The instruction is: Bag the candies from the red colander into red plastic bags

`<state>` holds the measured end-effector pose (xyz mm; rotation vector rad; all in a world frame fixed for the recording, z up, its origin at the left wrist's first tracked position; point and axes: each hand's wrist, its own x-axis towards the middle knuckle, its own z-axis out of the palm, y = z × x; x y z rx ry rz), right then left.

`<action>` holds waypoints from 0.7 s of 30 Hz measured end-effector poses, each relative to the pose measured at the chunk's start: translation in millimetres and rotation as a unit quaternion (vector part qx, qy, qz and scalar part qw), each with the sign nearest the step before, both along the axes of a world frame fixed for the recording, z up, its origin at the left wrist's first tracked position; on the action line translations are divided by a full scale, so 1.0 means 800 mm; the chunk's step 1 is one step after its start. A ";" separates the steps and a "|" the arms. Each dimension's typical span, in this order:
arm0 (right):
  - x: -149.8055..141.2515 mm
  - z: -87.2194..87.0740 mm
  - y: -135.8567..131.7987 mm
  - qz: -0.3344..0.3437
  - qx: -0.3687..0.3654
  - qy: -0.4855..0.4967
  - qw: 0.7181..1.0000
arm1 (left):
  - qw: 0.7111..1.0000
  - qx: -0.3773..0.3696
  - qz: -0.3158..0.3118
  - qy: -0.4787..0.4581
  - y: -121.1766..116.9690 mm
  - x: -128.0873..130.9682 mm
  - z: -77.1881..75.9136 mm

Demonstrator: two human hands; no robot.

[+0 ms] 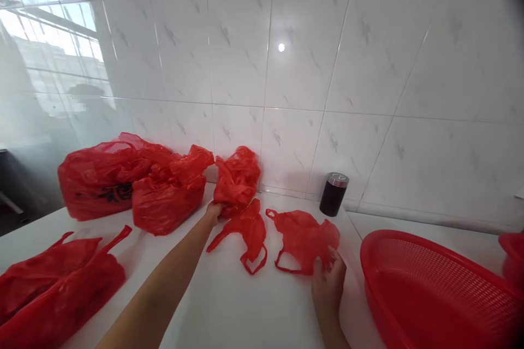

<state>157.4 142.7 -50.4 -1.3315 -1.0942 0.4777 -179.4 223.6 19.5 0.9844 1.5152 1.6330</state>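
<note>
My left hand [214,211] reaches to the base of a crumpled red plastic bag [237,177] by the wall and is closed on its lower edge, the fingertips partly hidden. Just in front of it lies a flattened red bag [251,232] with loop handles. Another thin red carrier bag [301,237] is spread on the white table, handles toward the left. Over its right edge rests my right hand [331,281], touching the plastic with thumb and fingers apart.
Two filled red bags, a large one [92,177] and a smaller one [167,207], stand at the back left. An open red bag [61,283] lies front left. A black cylinder with a silver top [332,196] stands by the tiled wall. A red plastic basket [409,245] occupies the right.
</note>
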 end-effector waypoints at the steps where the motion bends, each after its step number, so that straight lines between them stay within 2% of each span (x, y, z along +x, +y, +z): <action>1: 0.000 0.002 -0.001 0.001 0.000 -0.002 1.000 | 1.000 -0.027 0.003 -0.014 -0.003 0.000 -0.006; 3: -0.001 0.006 -0.004 0.004 0.002 -0.008 1.000 | 0.997 -0.068 0.003 -0.046 -0.010 0.000 -0.014; 5: -0.002 0.009 -0.007 0.001 0.011 -0.022 1.000 | 0.995 -0.076 -0.007 -0.069 -0.020 0.001 -0.016; 13: -0.006 0.019 -0.013 -0.014 0.075 -0.104 0.992 | 0.993 -0.034 -0.049 -0.104 -0.062 0.009 -0.015; 18: -0.010 0.026 -0.025 -0.006 0.096 -0.096 0.991 | 0.995 0.033 -0.047 -0.080 -0.073 0.019 0.008; 21: -0.026 0.047 -0.042 0.088 0.065 0.022 0.994 | 0.994 0.076 -0.060 -0.050 -0.084 0.032 0.027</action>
